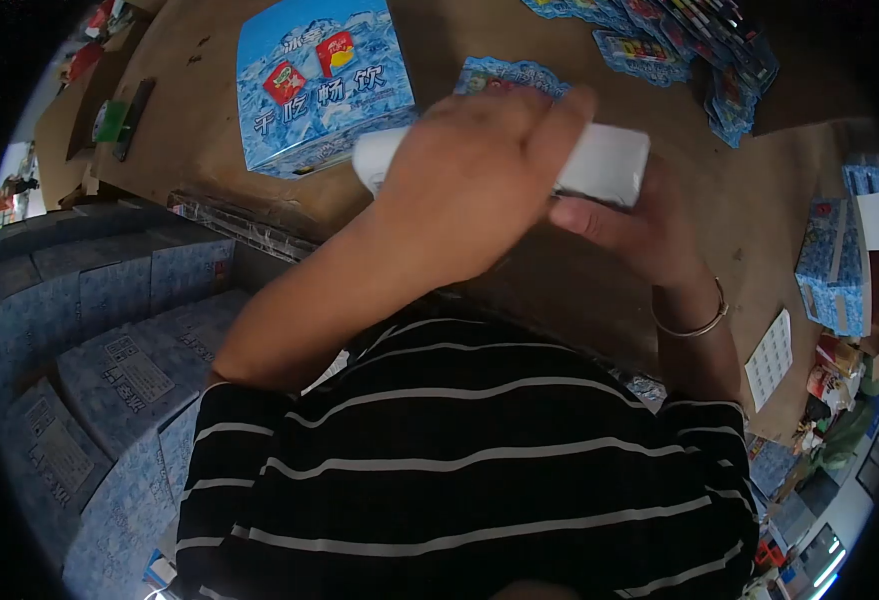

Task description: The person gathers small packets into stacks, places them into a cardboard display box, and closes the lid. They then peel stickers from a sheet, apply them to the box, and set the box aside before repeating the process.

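Observation:
A white folded piece (pixel 605 165), seemingly card or a small carton, is held in front of me above the table. My left hand (pixel 475 165) reaches across it, back of the hand up, with its fingers bent over the middle; the fingertips are hidden. The right end lies in my right hand (pixel 635 230), thumb along the near edge and the other fingers behind it. Just beyond my hands is a blue printed packet (pixel 510 75), partly covered by my left hand. At the left of the hands stands a blue ice-patterned box (pixel 325 85) with red and white print.
A pile of colourful packets (pixel 705 50) lies at the far right of the brown table (pixel 710 190). Blue cartons (pixel 130 370) are stacked low on the left. More blue boxes (pixel 833 260) and a printed white sheet (pixel 770 360) are at the right.

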Tool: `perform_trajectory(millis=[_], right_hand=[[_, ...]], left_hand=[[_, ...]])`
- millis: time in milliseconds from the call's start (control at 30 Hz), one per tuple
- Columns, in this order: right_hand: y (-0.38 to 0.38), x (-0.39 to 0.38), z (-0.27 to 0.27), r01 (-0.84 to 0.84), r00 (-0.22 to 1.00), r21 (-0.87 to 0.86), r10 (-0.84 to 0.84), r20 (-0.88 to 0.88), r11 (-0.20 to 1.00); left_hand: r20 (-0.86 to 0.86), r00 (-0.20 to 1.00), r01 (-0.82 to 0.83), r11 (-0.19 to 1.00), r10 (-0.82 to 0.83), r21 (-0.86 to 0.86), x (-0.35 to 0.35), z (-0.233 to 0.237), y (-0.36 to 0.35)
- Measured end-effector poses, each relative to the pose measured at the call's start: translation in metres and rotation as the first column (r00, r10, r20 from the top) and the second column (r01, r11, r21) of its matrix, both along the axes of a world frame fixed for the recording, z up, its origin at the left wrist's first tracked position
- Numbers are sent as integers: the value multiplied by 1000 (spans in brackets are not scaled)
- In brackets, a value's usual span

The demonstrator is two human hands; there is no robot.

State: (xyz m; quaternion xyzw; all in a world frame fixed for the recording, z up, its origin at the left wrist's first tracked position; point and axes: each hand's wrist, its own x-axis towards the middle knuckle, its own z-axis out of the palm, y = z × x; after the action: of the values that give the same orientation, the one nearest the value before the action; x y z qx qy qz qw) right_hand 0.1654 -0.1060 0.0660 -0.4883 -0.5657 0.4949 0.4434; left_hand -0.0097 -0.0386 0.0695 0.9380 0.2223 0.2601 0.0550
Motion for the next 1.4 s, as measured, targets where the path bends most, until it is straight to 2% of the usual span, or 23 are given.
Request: perform_trajectory(millis=[100, 133, 200, 267, 333, 400, 433, 500, 533, 600, 633, 667, 700, 733, 767, 800, 867, 1000, 1067, 1200, 1300, 1367, 1400], right_hand=[[2, 1, 1, 11, 999, -51, -9, 43, 999], [1, 1, 1, 80, 995, -54, -83, -54, 995], [4, 3, -4, 146, 976, -52, -153, -156, 988], [3, 8, -14, 203, 925, -156, -241, -293, 967], [-4, 2, -11, 163, 928, -127, -195, -317, 979], [-6, 2, -10, 121, 928, -93, -146, -342, 988], [-7, 8, -13, 70, 951, -92, -94, -295, 993], [-7, 19, -20, 13, 969, -95, -36, -246, 995], [-6, 23, -25, 47, 956, -95, -72, -283, 994], [-2, 24, -28, 71, 940, -86, -96, -329, 994], [-4, 22, -27, 157, 926, -101, -182, -330, 982], [-4, 19, -26, 241, 906, -116, -266, -329, 964], [-3, 16, -25, 234, 906, -109, -258, -335, 966], [-2, 13, -23, 285, 878, -155, -323, -354, 946], [-1, 10, -23, 334, 845, -204, -388, -368, 920], [0, 10, -24, 327, 847, -204, -382, -370, 923], [3, 12, -29, 296, 815, -160, -337, -472, 941], [5, 5, -34, 336, 877, -49, -332, -349, 940], [5, 4, -33, 333, 852, -128, -356, -383, 934], [4, 13, -31, 229, 764, -255, -336, -551, 939], [5, 13, -33, 277, 798, -206, -344, -494, 938], [8, 4, -27, 296, 768, -137, -321, -555, 945], [9, 1, -25, 296, 768, -136, -320, -556, 946]], left_hand=[[-35, 999, -14, 1000, 13, -19, 1, 27, 0], [-33, 999, -20, 1000, 20, -13, -3, 26, 2], [137, 968, -237, 945, 210, 224, -13, 18, 10], [76, 973, -228, 942, 216, 247, -14, 10, -1], [18, 975, -219, 940, 223, 261, -15, 9, -4], [6, 977, -212, 971, 213, 112, -22, 16, 3], [4, 977, -212, 971, 213, 111, -28, 19, 8], [-243, 965, -153, 968, 102, -199, -40, 23, 18], [-245, 964, -159, 967, 108, -198, -43, 22, 21], [145, 970, -126, 911, 197, -393, -49, 16, 30], [388, 894, -32, 896, 224, -443, -50, 5, 31], [384, 895, -39, 899, 226, -436, -48, -1, 27], [447, 826, 103, 687, 343, -719, -46, -5, 21], [452, 753, 281, 389, 478, -878, -45, -12, 17], [421, 710, 369, 210, 565, -905, -43, -17, 16], [419, 707, 365, 214, 570, -906, -43, -17, 12], [359, 681, 482, -22, 638, -876, -41, -5, 2], [390, 680, 538, -61, 621, -841, -38, -13, -2], [622, 578, 621, 209, 528, -755, -38, -28, 0], [584, 654, 543, 239, 481, -805, -40, -34, -1], [655, 602, 628, 236, 456, -742, -41, -37, -2], [737, 598, 644, 360, 315, -675, -41, -38, -3], [737, 598, 643, 361, 314, -675, -41, -42, -3]])
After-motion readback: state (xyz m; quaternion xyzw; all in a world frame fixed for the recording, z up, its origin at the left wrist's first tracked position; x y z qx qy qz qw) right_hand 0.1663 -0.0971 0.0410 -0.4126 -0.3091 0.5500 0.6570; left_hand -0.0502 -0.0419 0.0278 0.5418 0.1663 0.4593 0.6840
